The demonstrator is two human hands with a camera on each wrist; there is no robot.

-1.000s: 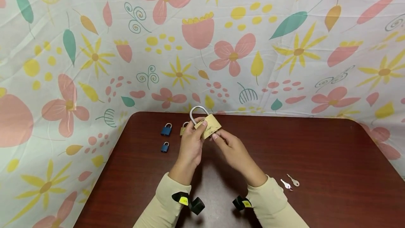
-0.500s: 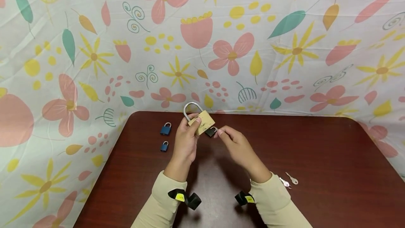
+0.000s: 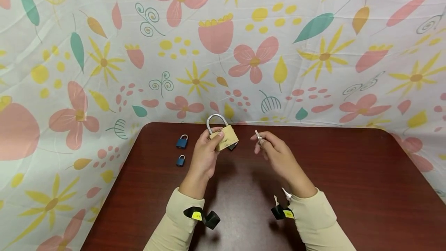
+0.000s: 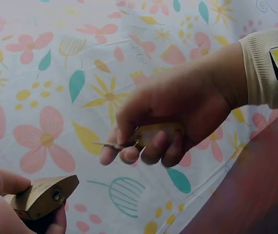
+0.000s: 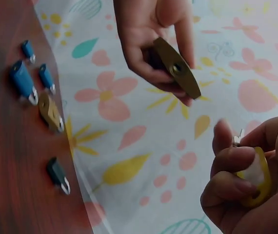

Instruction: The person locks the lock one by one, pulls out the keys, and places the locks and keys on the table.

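My left hand (image 3: 204,154) grips a large brass padlock (image 3: 226,136), its steel shackle upward and seemingly closed. In the left wrist view, the keyhole in the padlock's (image 4: 46,195) underside faces my right hand. To the right and apart from the padlock, my right hand (image 3: 278,156) pinches a key (image 3: 258,135) between thumb and fingers. The key's yellow-rimmed tag (image 5: 256,175) lies in the curl of my other right fingers. Behind the brass padlock, a black padlock (image 3: 232,146) on the table is partly hidden.
Two blue padlocks (image 3: 182,141) (image 3: 180,160) stand at the table's left. The right wrist view also shows a smaller brass padlock (image 5: 50,113) and a third blue one. Loose keys (image 3: 286,194) lie by my right wrist. A flowered cloth (image 3: 254,61) hangs behind the table (image 3: 366,165).
My right hand has drawn away from the brass padlock's underside, rightward, and the key in its fingers now shows, tip up. The left hand has shifted slightly left, still gripping the padlock.
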